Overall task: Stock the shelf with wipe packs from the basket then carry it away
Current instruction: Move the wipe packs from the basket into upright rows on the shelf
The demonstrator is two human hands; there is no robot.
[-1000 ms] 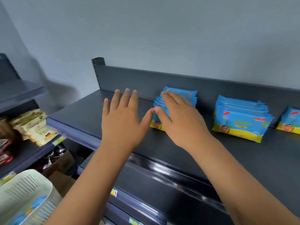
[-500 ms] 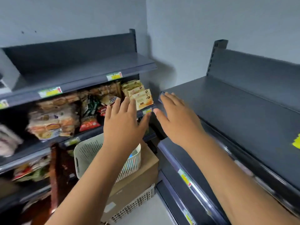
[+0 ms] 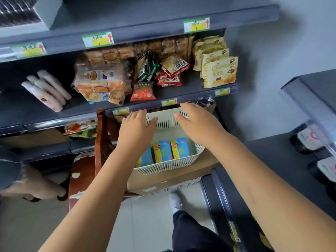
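both hands were empty and spread, left hand and right hand over the white basket on a cardboard box. 3 wipe packs inside, so next was probably grabbing more.

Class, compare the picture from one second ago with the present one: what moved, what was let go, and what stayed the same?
Both hands left the stack of wipe packs on the top shelf and swung left and down. The left hand and right hand now hover open over the white basket, touching nothing. Unchanged: both hands empty, fingers spread; blue wipe packs lie in the basket.
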